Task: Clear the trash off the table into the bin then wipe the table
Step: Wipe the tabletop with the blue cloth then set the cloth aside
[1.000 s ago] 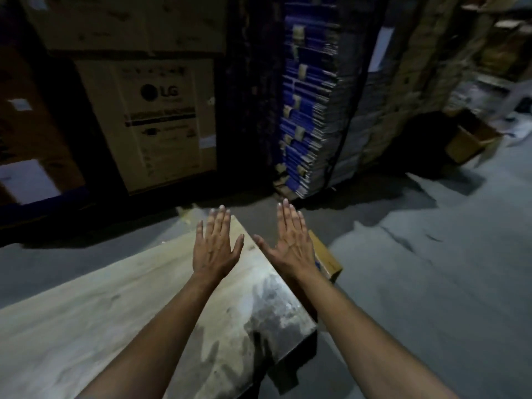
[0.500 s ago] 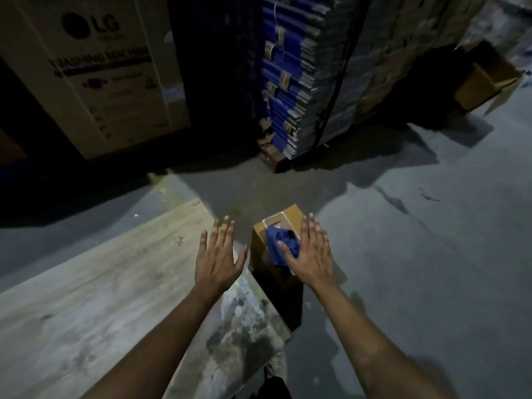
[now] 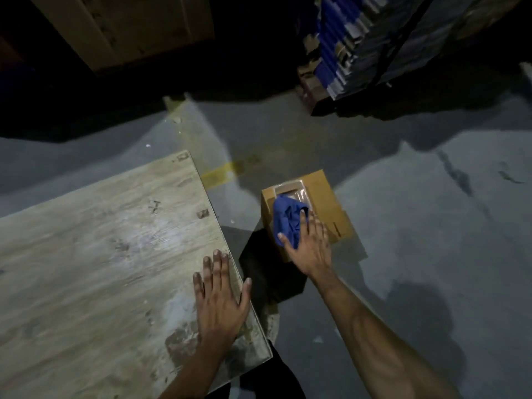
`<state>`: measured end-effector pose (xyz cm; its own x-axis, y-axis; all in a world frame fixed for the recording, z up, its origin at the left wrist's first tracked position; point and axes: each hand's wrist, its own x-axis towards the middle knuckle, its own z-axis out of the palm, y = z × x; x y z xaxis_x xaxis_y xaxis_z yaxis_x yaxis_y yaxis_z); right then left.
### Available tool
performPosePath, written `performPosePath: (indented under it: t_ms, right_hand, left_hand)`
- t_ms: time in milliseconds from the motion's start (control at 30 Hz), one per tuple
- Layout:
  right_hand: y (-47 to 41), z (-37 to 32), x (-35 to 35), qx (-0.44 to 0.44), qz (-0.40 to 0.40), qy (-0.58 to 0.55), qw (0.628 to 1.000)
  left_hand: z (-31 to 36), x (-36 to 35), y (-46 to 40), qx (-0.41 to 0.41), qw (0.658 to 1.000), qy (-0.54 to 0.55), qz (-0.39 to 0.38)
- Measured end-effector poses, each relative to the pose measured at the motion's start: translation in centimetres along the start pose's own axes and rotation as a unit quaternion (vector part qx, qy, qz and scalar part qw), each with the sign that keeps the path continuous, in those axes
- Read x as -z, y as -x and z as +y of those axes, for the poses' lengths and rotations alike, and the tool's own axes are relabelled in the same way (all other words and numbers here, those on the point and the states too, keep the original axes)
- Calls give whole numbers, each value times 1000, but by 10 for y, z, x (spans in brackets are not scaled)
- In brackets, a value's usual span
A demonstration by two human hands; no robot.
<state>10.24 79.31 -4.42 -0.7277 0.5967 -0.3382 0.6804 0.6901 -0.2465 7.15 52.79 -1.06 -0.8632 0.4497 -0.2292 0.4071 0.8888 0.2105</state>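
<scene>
The warehouse floor was dim. The right hand point(image 3: 309, 246) lay with straight fingers on a blue cloth point(image 3: 288, 220) bunched atop a cardboard box point(image 3: 331, 203) just beyond it, likely about to gather it for wiping; the crumpled cloth's length ran away from the wrist. The left hand point(image 3: 220, 300) was flat on the table point(image 3: 100, 254) edge, seemingly bracing.
</scene>
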Motion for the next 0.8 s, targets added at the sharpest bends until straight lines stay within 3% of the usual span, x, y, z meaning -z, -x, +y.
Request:
performPosePath:
  t_ms: [333, 533, 700, 800]
  right_hand:
    - [-87, 9, -81, -139, -92, -55, 985]
    - [-95, 19, -75, -98, -99, -114, 984]
    - [-58, -3, -36, -146, 29, -233, 961]
    - [-13, -22, -10, -68, 83, -233, 967]
  left_hand:
    - [3, -21, 0, 8, 999, -17, 33]
    - [2, -21, 1, 2, 999, -25, 35]
    - [3, -18, 3, 0, 999, -22, 40]
    - [0, -18, 4, -2, 999, -23, 48]
